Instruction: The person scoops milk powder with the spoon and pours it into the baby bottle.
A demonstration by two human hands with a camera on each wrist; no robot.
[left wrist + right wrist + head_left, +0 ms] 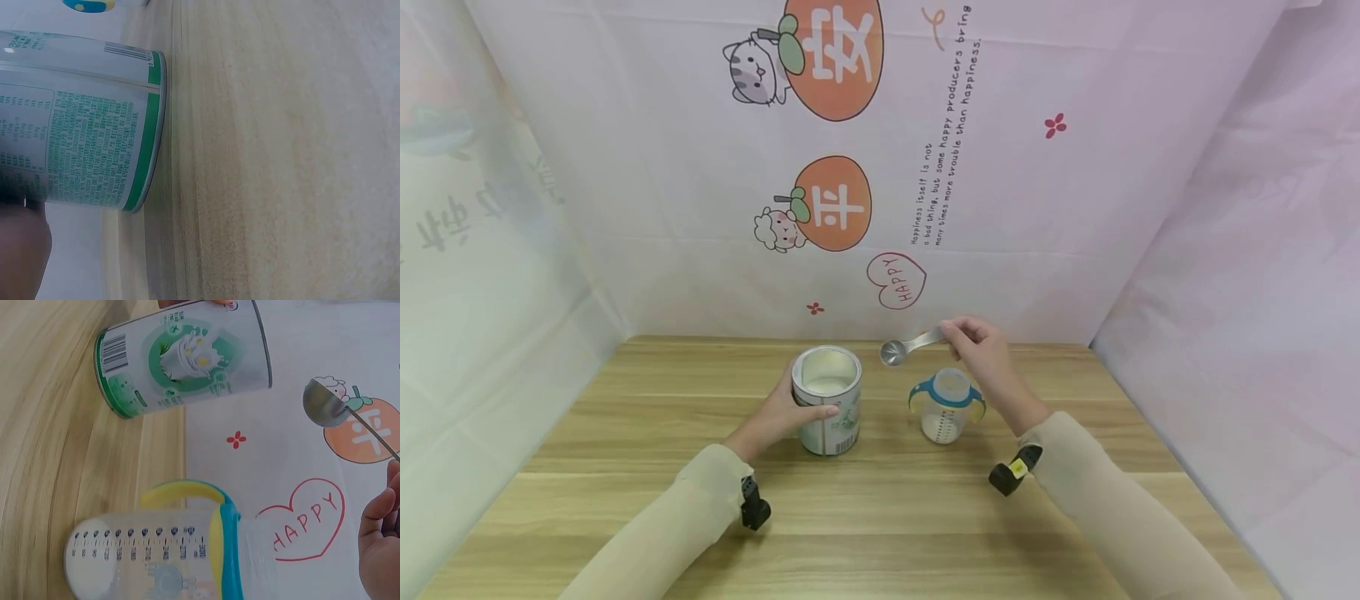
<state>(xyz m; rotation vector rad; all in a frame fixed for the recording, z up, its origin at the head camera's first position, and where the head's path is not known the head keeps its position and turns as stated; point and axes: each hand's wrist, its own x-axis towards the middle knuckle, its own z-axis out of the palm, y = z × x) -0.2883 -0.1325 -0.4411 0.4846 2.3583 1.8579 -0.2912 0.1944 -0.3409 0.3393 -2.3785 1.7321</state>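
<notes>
An open milk powder can (841,421), white and green, stands upright on the table with pale powder inside. My left hand (786,417) grips its side, thumb across the front. In the left wrist view the can (94,128) shows its printed back. My right hand (981,354) pinches the handle of a metal measuring spoon (893,352), held in the air between the can and the bottle. The bowl of the spoon (325,405) looks level in the right wrist view; its contents cannot be told. Below the right hand stands a clear baby bottle (942,421) with blue-yellow handles and white powder at its bottom.
The wooden table (880,533) meets a white printed cloth (1000,208) at its back edge, with more cloth hanging on both sides. Black wrist cameras sit on both sleeves. The bottle has no lid on, its mouth facing up.
</notes>
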